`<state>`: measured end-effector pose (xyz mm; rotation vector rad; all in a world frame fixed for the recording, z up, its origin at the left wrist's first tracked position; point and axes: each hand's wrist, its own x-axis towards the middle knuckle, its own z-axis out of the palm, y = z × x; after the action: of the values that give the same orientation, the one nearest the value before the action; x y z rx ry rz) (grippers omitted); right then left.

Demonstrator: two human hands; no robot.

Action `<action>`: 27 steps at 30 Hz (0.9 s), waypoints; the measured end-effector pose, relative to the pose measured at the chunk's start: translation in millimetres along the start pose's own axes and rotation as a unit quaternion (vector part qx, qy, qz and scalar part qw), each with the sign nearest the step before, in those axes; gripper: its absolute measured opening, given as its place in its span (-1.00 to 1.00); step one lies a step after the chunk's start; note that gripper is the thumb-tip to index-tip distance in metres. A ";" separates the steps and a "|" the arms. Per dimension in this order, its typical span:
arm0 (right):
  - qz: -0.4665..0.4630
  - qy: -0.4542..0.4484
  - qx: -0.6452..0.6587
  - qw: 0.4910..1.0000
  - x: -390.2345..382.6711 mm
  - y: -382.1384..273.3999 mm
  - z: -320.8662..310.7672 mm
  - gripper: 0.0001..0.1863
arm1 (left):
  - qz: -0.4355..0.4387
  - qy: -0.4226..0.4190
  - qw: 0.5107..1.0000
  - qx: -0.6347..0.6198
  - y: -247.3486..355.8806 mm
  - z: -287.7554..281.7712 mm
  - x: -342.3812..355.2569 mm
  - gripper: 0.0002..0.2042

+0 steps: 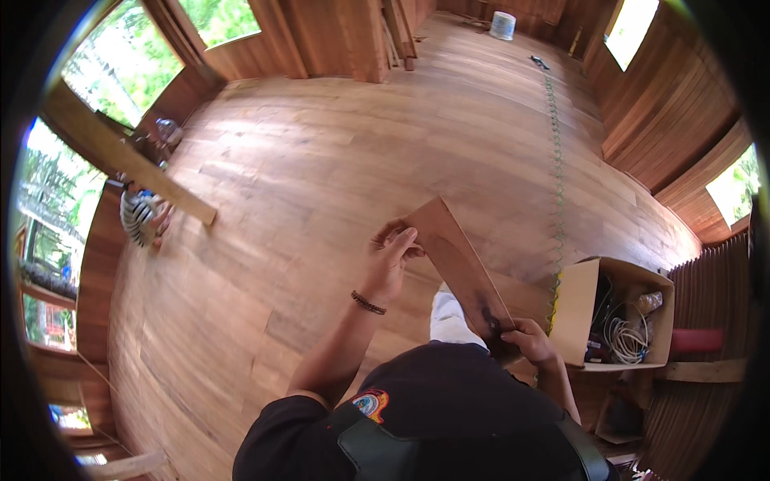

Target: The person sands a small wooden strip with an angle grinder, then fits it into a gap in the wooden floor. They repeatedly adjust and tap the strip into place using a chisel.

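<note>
A short reddish-brown wooden board [461, 256] with a dark stain near its lower end is held up at a slant before my body. My right hand [529, 341] grips that lower end, its thumb on the face and the other fingers mostly hidden behind. At the upper left edge is my left hand [393, 252], wearing a dark beaded bracelet. Its fingers are curled against the board's edge and the thumb is bent toward them; part of the grip is hard to make out.
To my right stands an open cardboard box [573, 313] with coiled cable [626, 341] inside. A green coiled hose [555, 160] crosses the plank floor [321, 160]. A white bucket [503, 26] stands far back. At left, a person [138, 216] is by a slanting beam [160, 180].
</note>
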<state>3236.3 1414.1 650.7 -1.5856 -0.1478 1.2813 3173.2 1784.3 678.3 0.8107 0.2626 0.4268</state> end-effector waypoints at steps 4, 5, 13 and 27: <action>-0.058 -0.021 -0.028 0.998 129.5 -115.5 -134.0 -0.62 | 0.011 0.024 0.998 0.051 -31.1 47.7 200.4 -0.80; -0.051 -0.042 -0.034 0.997 157.9 -151.8 -168.0 -0.61 | 0.017 0.026 0.998 0.061 -30.0 58.2 249.6 -0.79; 0.000 -0.096 -0.094 0.991 355.2 -399.0 -312.1 -0.38 | -0.006 0.129 0.991 0.023 -42.9 68.3 561.0 -0.84; -0.360 0.116 0.260 0.889 735.8 -786.3 -561.9 -0.37 | -0.089 0.152 0.982 -0.074 -101.8 29.5 1205.2 -0.55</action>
<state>4354.0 1886.1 706.7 -1.0431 -0.1980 0.4798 4276.6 2262.0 544.5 0.5688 0.5770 0.3967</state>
